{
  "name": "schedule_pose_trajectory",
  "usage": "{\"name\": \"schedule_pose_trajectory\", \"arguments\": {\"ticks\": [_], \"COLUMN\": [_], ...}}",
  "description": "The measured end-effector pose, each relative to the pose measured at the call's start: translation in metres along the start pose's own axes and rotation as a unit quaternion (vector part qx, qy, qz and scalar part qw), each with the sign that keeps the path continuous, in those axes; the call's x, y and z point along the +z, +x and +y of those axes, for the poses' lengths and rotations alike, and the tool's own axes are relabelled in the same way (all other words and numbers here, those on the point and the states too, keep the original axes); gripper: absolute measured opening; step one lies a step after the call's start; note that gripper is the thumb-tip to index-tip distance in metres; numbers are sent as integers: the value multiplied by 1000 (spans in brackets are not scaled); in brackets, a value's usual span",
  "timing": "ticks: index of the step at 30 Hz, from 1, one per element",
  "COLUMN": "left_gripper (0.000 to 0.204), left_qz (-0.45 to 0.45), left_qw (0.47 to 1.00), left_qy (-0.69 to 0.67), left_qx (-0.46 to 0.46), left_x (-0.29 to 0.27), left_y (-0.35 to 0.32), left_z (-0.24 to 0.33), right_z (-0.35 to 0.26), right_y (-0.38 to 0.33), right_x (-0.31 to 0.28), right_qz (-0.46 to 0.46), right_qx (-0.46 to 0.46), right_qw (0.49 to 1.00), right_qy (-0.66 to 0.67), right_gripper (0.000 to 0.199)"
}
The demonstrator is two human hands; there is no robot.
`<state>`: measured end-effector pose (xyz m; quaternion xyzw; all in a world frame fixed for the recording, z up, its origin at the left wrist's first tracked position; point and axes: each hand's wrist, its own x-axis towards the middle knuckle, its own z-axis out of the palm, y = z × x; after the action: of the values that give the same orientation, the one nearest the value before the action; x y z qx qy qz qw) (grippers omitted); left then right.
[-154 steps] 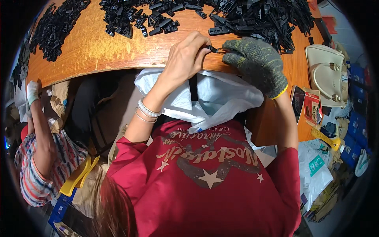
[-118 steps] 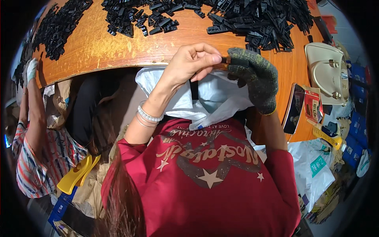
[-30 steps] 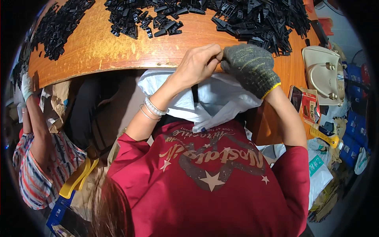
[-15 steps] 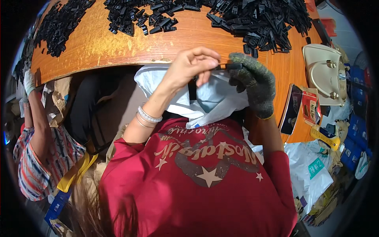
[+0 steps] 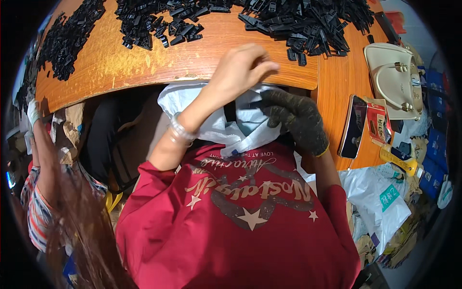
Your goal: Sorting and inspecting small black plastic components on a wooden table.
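My bare left hand (image 5: pixel 245 67), with a pale bracelet at the wrist, hovers over the table's front edge. Its thumb stands apart from the loosely bent fingers, and no object shows in it. A dark knitted glove covers my right hand (image 5: pixel 296 118), held lower over a white bag (image 5: pixel 180 98) at my lap. The gloved fingers are bent but apart above the bag's mouth; a dark spot at their tips is too indistinct to name. Beyond my hands, piles of small black plastic clip-like parts (image 5: pixel 308 29) lie on the wooden table (image 5: pixel 192 60).
Further black parts (image 5: pixel 72 38) are heaped at the far left. A phone (image 5: pixel 353 127), a red packet (image 5: pixel 378 123) and a cream handbag (image 5: pixel 394 82) are on the right. Another person's gloved hand (image 5: pixel 33 113) is at the left edge.
My hands have separated from the black-and-orange piece between them. The left has moved up and outward; the right has dropped toward the bag. The view has shifted slightly.
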<state>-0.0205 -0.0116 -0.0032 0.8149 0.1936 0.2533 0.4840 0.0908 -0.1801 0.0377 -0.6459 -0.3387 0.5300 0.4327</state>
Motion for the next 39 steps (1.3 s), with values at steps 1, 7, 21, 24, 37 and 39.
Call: {"name": "schedule_pose_trajectory", "arguments": {"ticks": [1,7,21,24,37,39], "left_gripper": [24,42,28,26,16,14], "left_qz": [32,75,-8,-4,174,115], "left_qw": [994,953,982,969,904,939], "left_qy": [48,268,-22,-94,390,323], "left_qx": [89,119,-189,-228,-20,-19], "left_x": [10,42,-1,3,-77,-73], "left_y": [13,43,-2,-15,-21,-21], "left_z": [-1,2,14,17,-23,-20], "right_z": [6,2,-2,-8,-35,-17], "right_y": [-3,-5,37,47,45,45], "right_x": [0,-10,-13,-8,13,7], "right_qz": [-29,80,25,42,94,93], "right_qx": [-27,29,-84,-110,84,-57], "right_qw": [999,996,996,956,987,975], "right_qy": [16,11,-19,-268,-97,-194], "right_gripper": [33,29,29,37,36,37]}}
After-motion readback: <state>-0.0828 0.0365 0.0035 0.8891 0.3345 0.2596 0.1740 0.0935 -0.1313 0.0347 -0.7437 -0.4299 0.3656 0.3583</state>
